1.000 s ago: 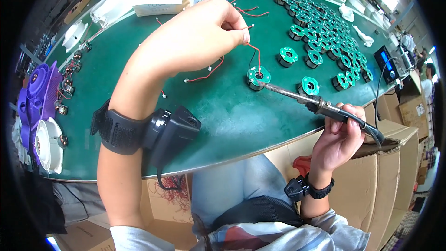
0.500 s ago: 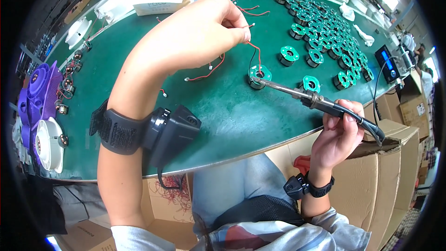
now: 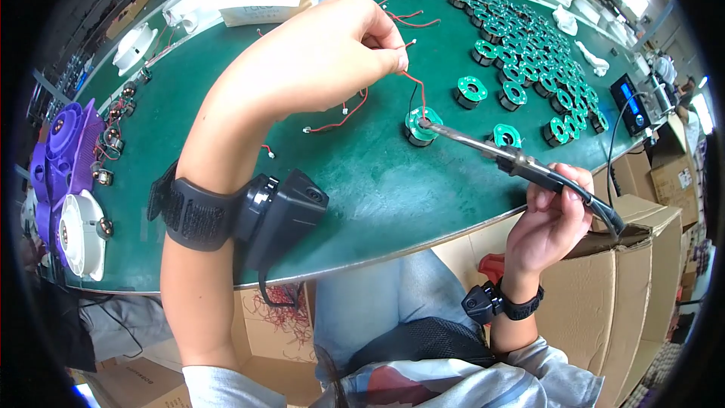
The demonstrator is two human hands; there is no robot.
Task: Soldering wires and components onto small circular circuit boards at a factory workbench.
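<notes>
Between the thumb and fingers of my left hand (image 3: pixel 370 45) is a red and black wire lead (image 3: pixel 423 97), pinched above the table. Its lower ends reach down to a small round motor part with a green circuit board (image 3: pixel 417 134), which sits on the green tabletop. My right hand (image 3: pixel 555 208) is closed round the handle of a soldering iron (image 3: pixel 513 162). The iron's tip lies over the green board, close to the red wire's end; whether it touches the wire cannot be made out.
Many like green-board parts (image 3: pixel 521 53) stand grouped at the right. Loose red leads (image 3: pixel 336 125) lie left of the work. A black control box (image 3: pixel 629 104) stands far right; purple fan housings (image 3: pixel 64 143) are at the left edge. An open cardboard box (image 3: pixel 604 279) stands below the table's right.
The soldering iron's tip has shifted slightly right and up across the green board, toward the red wire. My left hand keeps its pinch on the lead almost unmoved.
</notes>
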